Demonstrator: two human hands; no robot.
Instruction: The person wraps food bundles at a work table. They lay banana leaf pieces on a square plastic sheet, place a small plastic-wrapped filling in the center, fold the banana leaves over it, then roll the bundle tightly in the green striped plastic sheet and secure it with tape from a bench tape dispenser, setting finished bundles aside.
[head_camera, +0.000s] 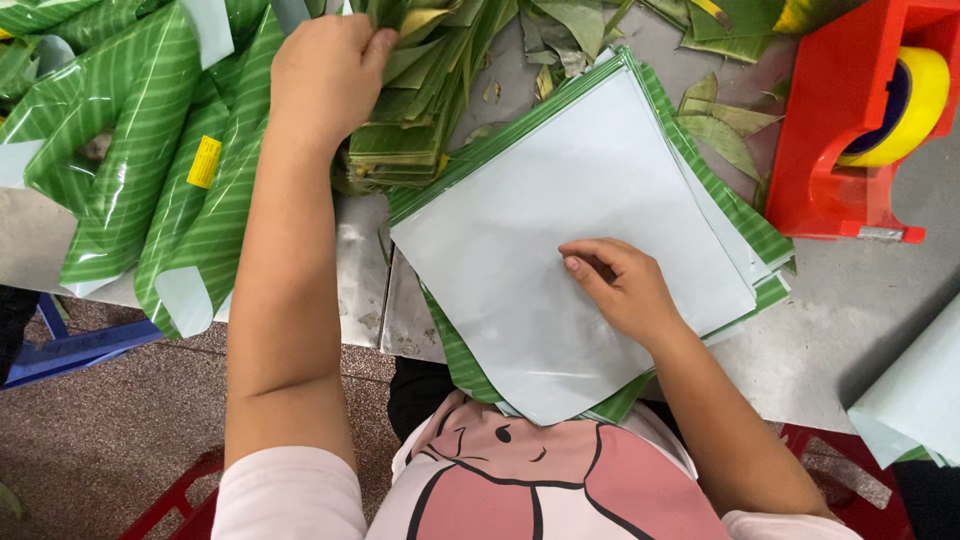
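Observation:
My left hand (325, 70) reaches forward and rests on a pile of folded green leaves (415, 110) at the top middle, fingers curled over its edge. My right hand (625, 285) lies on a stack of square sheets (520, 230), white on top with green striped borders, fingertips pressing the top sheet. The stack lies tilted on the metal table (850, 320) in front of me and overhangs its near edge.
Green striped wrapped packets (140, 140) lie heaped at the left. A red tape dispenser (850, 150) with a yellow tape roll (915, 100) stands at the right. Loose leaf scraps (725, 125) lie near it. More white sheets (915, 400) sit at the lower right.

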